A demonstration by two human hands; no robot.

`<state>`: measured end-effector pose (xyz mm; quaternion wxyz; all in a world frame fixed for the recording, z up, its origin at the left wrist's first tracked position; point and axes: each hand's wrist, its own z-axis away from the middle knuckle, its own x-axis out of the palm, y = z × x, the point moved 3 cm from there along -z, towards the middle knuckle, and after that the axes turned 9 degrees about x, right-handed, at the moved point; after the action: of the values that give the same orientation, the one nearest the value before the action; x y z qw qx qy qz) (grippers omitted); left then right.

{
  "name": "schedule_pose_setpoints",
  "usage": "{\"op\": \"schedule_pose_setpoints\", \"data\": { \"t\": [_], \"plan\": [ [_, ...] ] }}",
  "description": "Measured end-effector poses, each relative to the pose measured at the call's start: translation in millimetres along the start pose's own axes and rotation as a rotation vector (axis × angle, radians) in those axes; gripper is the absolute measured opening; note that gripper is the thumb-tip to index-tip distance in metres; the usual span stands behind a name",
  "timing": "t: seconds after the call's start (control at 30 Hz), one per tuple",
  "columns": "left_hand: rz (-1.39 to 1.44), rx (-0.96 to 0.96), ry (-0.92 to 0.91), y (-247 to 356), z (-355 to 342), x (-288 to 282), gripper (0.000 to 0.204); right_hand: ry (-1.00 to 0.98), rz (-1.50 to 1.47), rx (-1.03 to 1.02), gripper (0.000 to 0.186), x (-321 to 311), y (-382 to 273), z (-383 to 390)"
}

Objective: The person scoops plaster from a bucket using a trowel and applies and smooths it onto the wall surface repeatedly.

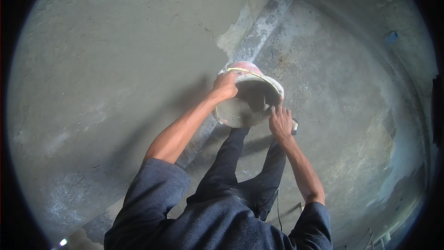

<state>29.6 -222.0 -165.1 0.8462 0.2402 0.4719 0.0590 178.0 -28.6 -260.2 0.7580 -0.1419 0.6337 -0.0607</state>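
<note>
A round bucket (pixel 231 115), pale and crusted at the rim with some pink on its far side, is tilted in front of my legs, its mouth facing me. Grey mortar-like stuff coats the inside, and a darker patch or shadow lies in the middle. My left hand (pixel 225 86) is closed round the rim at the upper left, by a thin yellowish handle (pixel 252 71). At the right side, the fingers of my right hand (pixel 280 121) curl over the rim. Both thumbs are partly hidden.
A grey plastered surface (pixel 111 55) spreads to the left, and a rough stained concrete one (pixel 333 83) to the right. Between them runs a pale strip (pixel 263 25). Beside my right wrist is a small white-and-dark item (pixel 294 127). A blue bit (pixel 391 37) lies far right.
</note>
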Motion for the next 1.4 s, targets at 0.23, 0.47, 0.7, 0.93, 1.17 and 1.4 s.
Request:
{"op": "schedule_pose_setpoints", "data": {
  "t": [0.23,0.47,0.7,0.93,1.17,1.4],
  "plan": [
    [-0.062,0.008,-0.105,22.7,-11.8,-3.9,0.046,0.048,0.152,-0.089,0.023,-4.7,-11.5,-21.8],
    [-0.102,0.057,-0.057,27.4,-9.0,2.3,0.033,0.005,0.399,-0.23,0.022,-8.0,-34.7,-37.4],
    [-0.113,0.028,-0.073,32.8,-6.6,7.9,0.043,-0.086,0.34,-0.307,0.019,6.2,-56.9,-35.9],
    [-0.086,-0.016,-0.04,20.1,-4.9,9.4,0.047,-0.334,-0.237,-0.073,0.021,30.4,-30.5,-21.7],
    [0.017,-0.177,0.131,-63.9,30.8,28.0,0.037,-0.599,-0.917,0.163,0.036,31.8,-19.4,45.8],
    [0.363,-0.62,0.361,-116.9,71.9,90.8,0.031,-0.404,-1.013,0.358,0.043,-45.6,-4.6,47.4]
  ]
}}
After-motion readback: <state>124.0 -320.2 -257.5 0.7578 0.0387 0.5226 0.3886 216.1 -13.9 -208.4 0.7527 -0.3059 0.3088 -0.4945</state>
